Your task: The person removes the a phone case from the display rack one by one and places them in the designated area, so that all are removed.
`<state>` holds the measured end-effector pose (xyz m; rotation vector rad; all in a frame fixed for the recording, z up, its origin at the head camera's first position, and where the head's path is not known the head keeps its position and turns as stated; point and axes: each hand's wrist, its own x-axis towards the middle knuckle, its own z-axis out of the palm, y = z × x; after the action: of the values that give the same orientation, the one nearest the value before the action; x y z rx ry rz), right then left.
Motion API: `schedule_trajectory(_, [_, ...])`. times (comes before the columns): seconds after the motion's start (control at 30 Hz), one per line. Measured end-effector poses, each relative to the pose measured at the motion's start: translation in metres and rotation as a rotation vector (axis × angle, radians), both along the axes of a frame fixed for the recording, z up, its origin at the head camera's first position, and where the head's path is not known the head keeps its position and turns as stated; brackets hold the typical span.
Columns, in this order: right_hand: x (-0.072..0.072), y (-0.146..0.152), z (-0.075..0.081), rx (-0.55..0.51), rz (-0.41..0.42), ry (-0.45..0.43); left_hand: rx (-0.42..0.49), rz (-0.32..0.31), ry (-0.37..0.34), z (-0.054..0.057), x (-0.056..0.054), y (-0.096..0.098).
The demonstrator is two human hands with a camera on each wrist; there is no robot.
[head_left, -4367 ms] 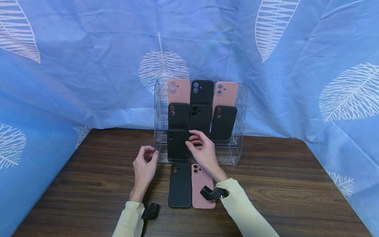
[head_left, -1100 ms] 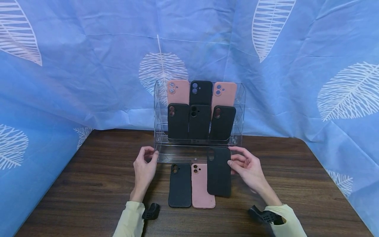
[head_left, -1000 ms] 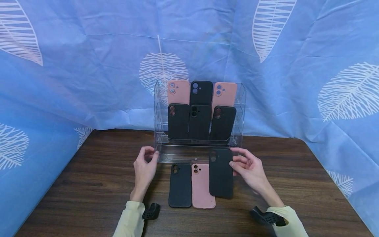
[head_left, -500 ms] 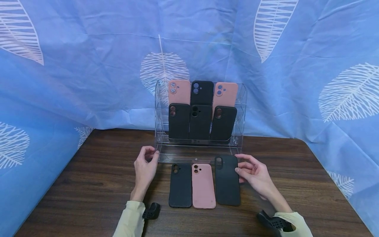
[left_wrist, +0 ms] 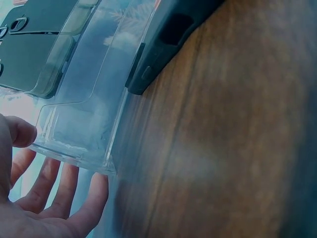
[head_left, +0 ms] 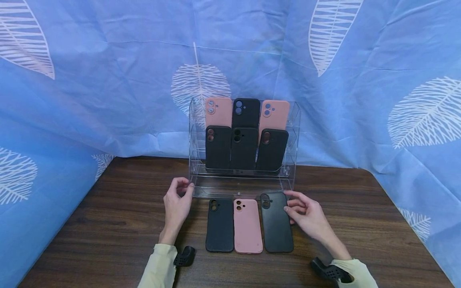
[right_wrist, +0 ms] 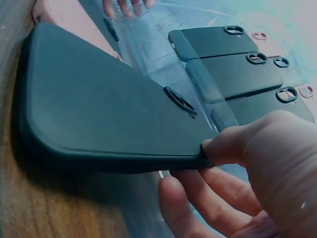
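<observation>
My right hand pinches a black phone case at its upper right edge, thumb on the back face and fingers underneath. In the right wrist view this case is close over the wood, its camera cutout toward the rack. Left of it lie a pink phone case and another black phone case, side by side on the table. My left hand holds the left side of a clear display rack; in the left wrist view the thumb and fingers of the left hand are at its side panel.
On the rack's upper tiers stand several cases: a pink case, a black case and another pink case at the top, black cases below. Brown table surrounds it; a blue leaf-print cloth hangs behind.
From the rack's bottom tier at left, my right hand has brought the black case forward and right, down beside the pink one. My left hand has stayed at the rack's side.
</observation>
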<state>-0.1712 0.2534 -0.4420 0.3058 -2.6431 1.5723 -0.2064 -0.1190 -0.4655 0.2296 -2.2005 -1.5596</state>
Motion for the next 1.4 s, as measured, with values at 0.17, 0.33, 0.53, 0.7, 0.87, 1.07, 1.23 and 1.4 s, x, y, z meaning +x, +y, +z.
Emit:
schedule_trajectory(0.17, [0.000, -0.004, -0.004, 0.036, -0.037, 0.009, 0.002, 0.000, -0.007, 0.001, 0.000, 0.000])
schedule_trajectory(0.33, [-0.001, -0.006, -0.008, 0.102, -0.061, -0.005, 0.006, -0.011, -0.020, 0.001, 0.001, 0.000])
schedule_trajectory(0.53, [-0.002, -0.009, -0.011, 0.176, -0.076, -0.023, 0.008, -0.011, -0.020, 0.001, 0.000, 0.000])
schedule_trajectory(0.7, [-0.003, -0.011, -0.011, 0.186, -0.088, -0.059, 0.013, -0.012, -0.027, 0.001, 0.000, 0.000])
schedule_trajectory(0.87, [-0.002, -0.012, -0.011, 0.221, -0.095, -0.071, 0.022, -0.015, -0.042, 0.001, 0.000, 0.000])
schedule_trajectory(1.07, [-0.001, -0.016, -0.011, 0.263, -0.105, -0.081, 0.018, -0.018, -0.035, 0.001, 0.001, -0.001])
schedule_trajectory(1.23, [-0.002, -0.021, -0.011, 0.286, -0.111, -0.070, 0.019, -0.021, -0.030, 0.001, 0.002, -0.001])
schedule_trajectory(1.4, [-0.002, -0.024, -0.010, 0.309, -0.101, -0.041, 0.013, -0.017, -0.031, 0.000, 0.002, 0.000])
